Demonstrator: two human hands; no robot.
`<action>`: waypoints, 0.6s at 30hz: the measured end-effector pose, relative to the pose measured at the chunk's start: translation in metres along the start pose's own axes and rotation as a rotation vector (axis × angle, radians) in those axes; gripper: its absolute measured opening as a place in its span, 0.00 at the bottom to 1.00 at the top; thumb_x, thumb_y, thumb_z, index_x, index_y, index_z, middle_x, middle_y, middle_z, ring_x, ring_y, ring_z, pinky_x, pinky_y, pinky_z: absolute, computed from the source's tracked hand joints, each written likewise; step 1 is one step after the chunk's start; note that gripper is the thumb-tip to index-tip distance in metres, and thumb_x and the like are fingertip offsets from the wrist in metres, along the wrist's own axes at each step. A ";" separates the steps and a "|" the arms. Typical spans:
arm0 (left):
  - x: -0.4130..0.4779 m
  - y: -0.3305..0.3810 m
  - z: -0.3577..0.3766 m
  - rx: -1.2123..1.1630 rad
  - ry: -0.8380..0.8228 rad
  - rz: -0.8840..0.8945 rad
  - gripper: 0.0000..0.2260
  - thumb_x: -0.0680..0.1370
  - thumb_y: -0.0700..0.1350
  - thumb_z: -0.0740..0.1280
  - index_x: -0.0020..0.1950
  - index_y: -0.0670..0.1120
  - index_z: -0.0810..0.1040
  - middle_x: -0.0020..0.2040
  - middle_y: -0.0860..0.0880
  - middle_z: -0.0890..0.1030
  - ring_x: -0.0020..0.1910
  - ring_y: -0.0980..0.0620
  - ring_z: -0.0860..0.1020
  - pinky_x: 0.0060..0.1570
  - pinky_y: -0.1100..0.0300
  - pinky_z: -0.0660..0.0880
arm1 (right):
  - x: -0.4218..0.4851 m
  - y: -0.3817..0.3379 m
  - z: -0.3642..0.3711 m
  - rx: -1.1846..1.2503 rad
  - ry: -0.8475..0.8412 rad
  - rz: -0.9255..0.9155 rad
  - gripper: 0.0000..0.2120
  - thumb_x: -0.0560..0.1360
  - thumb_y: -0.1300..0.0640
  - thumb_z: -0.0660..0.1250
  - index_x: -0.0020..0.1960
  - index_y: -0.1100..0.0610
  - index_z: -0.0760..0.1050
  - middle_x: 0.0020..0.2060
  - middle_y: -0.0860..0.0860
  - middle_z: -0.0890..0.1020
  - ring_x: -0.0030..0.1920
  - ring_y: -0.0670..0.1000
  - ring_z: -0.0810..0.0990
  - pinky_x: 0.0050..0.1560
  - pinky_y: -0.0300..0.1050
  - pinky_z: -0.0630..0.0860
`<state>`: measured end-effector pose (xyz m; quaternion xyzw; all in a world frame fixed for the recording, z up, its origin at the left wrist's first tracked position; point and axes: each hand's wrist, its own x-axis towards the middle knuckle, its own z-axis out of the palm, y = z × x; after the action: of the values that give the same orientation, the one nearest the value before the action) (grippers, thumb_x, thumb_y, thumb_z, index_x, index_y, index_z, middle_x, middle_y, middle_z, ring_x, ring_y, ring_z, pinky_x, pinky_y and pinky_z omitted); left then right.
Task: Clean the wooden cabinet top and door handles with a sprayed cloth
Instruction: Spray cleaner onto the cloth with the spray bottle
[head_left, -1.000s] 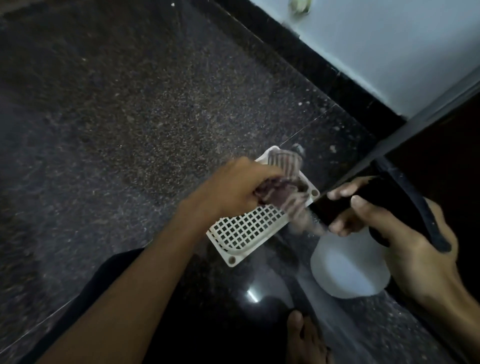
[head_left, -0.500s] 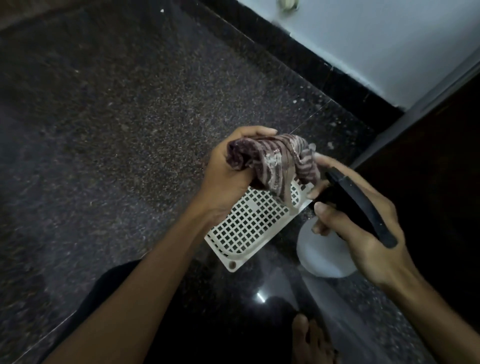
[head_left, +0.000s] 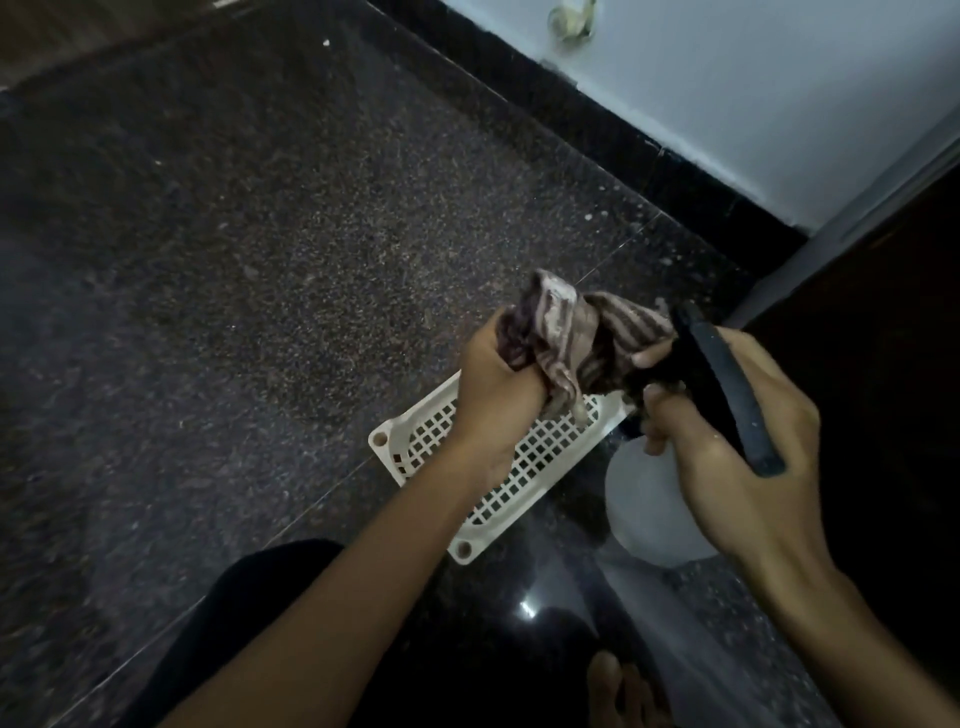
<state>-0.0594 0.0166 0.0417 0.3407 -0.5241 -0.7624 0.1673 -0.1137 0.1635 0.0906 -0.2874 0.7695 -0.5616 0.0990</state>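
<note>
My left hand (head_left: 493, 395) is closed around a bunched striped brown cloth (head_left: 576, 338), held up above the floor. My right hand (head_left: 737, 452) grips a spray bottle by its black trigger head (head_left: 727, 384); the white bottle body (head_left: 644, 514) hangs below the hand. The black nozzle points at the cloth and nearly touches it, with my fingers curled on the trigger. A dark wooden cabinet side (head_left: 883, 364) stands at the right edge of the view. No cabinet top or door handle shows.
A white plastic grid panel (head_left: 524, 467) lies flat on the dark speckled granite floor (head_left: 234, 286) beneath my hands. A pale wall (head_left: 753, 78) with a black skirting runs along the back. My bare foot (head_left: 618, 691) shows at the bottom.
My left hand lifted the cloth up from the white grid panel. My right hand brought the spray bottle's nozzle close against the cloth.
</note>
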 end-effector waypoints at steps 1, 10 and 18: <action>-0.001 -0.006 0.002 0.037 0.030 -0.017 0.08 0.77 0.34 0.69 0.56 0.38 0.79 0.47 0.38 0.84 0.41 0.50 0.80 0.36 0.59 0.77 | 0.000 0.001 0.002 -0.026 -0.003 0.010 0.10 0.72 0.63 0.66 0.47 0.50 0.80 0.48 0.46 0.80 0.44 0.51 0.82 0.43 0.55 0.80; -0.008 -0.001 0.000 -0.467 -0.184 -0.375 0.14 0.71 0.40 0.60 0.54 0.39 0.76 0.44 0.43 0.77 0.42 0.48 0.74 0.45 0.55 0.73 | -0.001 0.025 0.016 -0.205 -0.242 -0.190 0.10 0.68 0.75 0.65 0.42 0.62 0.76 0.43 0.52 0.78 0.42 0.49 0.79 0.41 0.44 0.74; 0.000 -0.012 0.001 -0.215 0.037 -0.308 0.18 0.76 0.45 0.74 0.63 0.41 0.76 0.47 0.46 0.83 0.48 0.47 0.81 0.44 0.54 0.79 | -0.012 0.033 0.027 -0.124 -0.336 -0.221 0.14 0.65 0.76 0.67 0.50 0.66 0.79 0.57 0.52 0.80 0.53 0.48 0.80 0.52 0.36 0.76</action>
<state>-0.0584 0.0221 0.0311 0.4109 -0.3781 -0.8243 0.0934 -0.1025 0.1553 0.0485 -0.4653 0.7391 -0.4647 0.1457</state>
